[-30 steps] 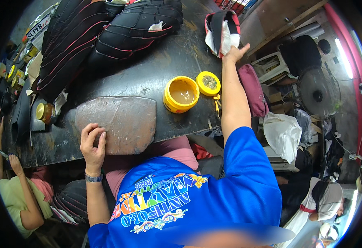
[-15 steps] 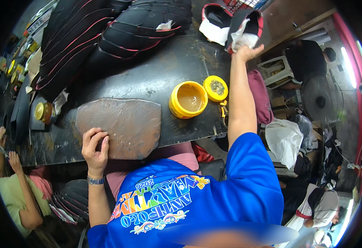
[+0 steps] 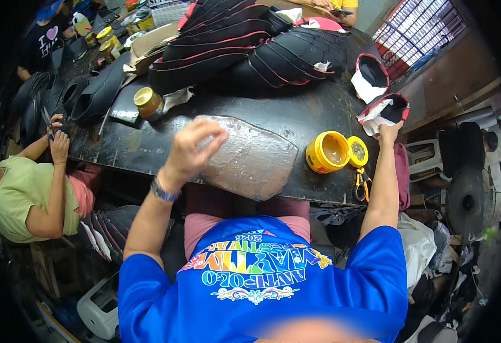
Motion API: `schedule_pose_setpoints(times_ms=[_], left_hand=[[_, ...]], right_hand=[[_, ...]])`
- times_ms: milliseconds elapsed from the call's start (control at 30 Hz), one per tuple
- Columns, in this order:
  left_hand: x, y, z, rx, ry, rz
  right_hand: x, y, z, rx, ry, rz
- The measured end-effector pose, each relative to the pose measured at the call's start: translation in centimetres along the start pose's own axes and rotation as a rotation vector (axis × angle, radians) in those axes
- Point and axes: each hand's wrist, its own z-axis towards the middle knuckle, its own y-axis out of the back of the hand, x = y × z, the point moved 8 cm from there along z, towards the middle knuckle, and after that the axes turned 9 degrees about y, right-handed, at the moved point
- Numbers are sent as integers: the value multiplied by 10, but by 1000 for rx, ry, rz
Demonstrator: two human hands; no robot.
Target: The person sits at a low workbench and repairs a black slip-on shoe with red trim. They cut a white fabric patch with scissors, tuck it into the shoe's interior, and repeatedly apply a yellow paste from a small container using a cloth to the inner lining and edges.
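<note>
At the far right of the table, my right hand (image 3: 389, 132) grips the near edge of a black, red-edged shoe upper (image 3: 398, 104) with white lining on it. A second shoe upper (image 3: 379, 70) of the same kind lies just beyond. My left hand (image 3: 194, 147) is raised over the left end of a worn brown board (image 3: 256, 160). Its fingers are curled, thumb and forefinger tips together, and nothing shows in them. Right of the board stands an uncovered yellow tub (image 3: 327, 152) of brownish paste, its crusted yellow lid (image 3: 357, 151) against it.
Large stacks of black, red-edged pieces (image 3: 296, 57) fill the far side. Orange-handled scissors (image 3: 362, 184) lie by the tub. A yellow-lidded jar (image 3: 148, 103) stands left of the board. A co-worker in light green (image 3: 30, 191) sits at the left. A fan (image 3: 469, 200) stands at right.
My left hand has lifted off the board, its thumb and forefinger coming together. My right hand stays at the nearer shoe upper. The whole view has shifted, showing more of the table's left and far sides.
</note>
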Motion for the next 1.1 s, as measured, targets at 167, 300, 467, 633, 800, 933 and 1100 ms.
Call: schedule_pose_setpoints(times_ms=[167,300,467,633,800,933,1100], left_hand=[[-5,63,114,-292,-208,154],[92,98,195,-287,622,459],[182,74,274,-150,419,-158],[203,100,292,-703,194,-311],[91,133,244,-977,-210,208],[1,110,164,-665,-451,222],[-44,5,10,85,-693,461]], right_hand=[[39,6,-28,244,-53,-298],[101,11,-51,140,399,-430],[154,20,-109,252,538,-24],[204,32,-180,397,649,378],[229,44,-223,427,722,524],[247,81,-265,285,837,687],[275,112,-353,231,1300,802]])
